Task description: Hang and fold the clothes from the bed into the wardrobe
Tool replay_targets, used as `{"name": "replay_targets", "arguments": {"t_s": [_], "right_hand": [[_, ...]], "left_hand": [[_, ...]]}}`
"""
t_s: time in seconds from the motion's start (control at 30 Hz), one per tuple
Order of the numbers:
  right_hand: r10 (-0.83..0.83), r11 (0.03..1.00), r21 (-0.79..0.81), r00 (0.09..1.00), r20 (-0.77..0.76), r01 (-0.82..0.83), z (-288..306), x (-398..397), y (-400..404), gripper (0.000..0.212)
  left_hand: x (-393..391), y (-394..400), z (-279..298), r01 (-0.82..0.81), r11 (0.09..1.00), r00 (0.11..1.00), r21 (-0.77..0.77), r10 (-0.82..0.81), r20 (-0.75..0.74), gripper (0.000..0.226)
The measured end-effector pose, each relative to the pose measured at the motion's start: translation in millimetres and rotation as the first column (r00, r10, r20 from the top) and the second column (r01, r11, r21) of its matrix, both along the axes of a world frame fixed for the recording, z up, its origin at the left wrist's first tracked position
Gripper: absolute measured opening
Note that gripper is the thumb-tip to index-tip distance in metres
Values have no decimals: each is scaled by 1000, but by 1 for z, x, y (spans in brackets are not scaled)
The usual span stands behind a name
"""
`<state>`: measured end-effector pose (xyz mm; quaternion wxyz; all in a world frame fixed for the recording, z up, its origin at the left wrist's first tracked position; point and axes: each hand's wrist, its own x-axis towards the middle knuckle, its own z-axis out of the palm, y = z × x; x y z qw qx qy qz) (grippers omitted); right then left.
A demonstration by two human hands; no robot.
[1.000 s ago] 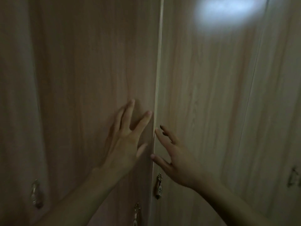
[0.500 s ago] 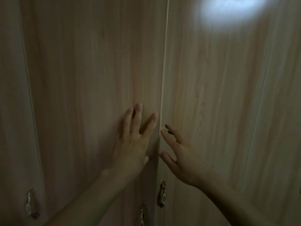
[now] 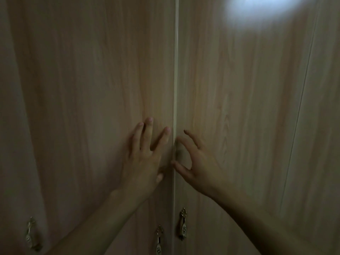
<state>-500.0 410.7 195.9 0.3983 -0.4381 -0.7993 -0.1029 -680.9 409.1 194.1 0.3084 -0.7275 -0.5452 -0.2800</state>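
Change since the earlier frames: your left hand has slid up the left wardrobe door and closer to the seam; your right hand stays at the seam, and the two doors now sit nearer to flush than a second ago.

Head view, left hand: you press it flat on the left wardrobe door, fingers straight and spread, index fingertip just beside the seam. It holds nothing.

Head view, right hand: your fingers are slack and half curled, thumb tip and index tip touching the edge of the right wardrobe door at the seam. Nothing is held; whether the tips hook round the door edge, you cannot tell in this dim light.

Wardrobe: both doors fill the view, pale wood grain, closed or nearly so, meeting in a light vertical strip between your two hands.

Handles: one brass drop handle hangs below your right wrist on the right door; another hangs below your left wrist on the left door; a third sits well out to the left of your left forearm.

Light patch: a bright blurred glare lies on the right door, high above your right hand.

Clothes and bed: out of view.
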Motion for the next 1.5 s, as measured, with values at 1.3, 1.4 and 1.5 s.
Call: {"name": "replay_targets", "arguments": {"t_s": [1.3, 1.4, 1.5], "right_hand": [[-445, 886, 167, 894, 52, 432, 3, 9, 70, 115], [-460, 879, 172, 886, 59, 444, 3, 9, 70, 113], [-454, 882, 172, 889, 57, 439, 2, 8, 70, 111]], "left_hand": [[12, 61, -8, -94, 994, 996, 48, 94, 8, 132], [10, 62, -8, -75, 995, 997, 61, 75, 3, 132], [10, 63, -9, -79, 995, 997, 59, 79, 3, 132]]}}
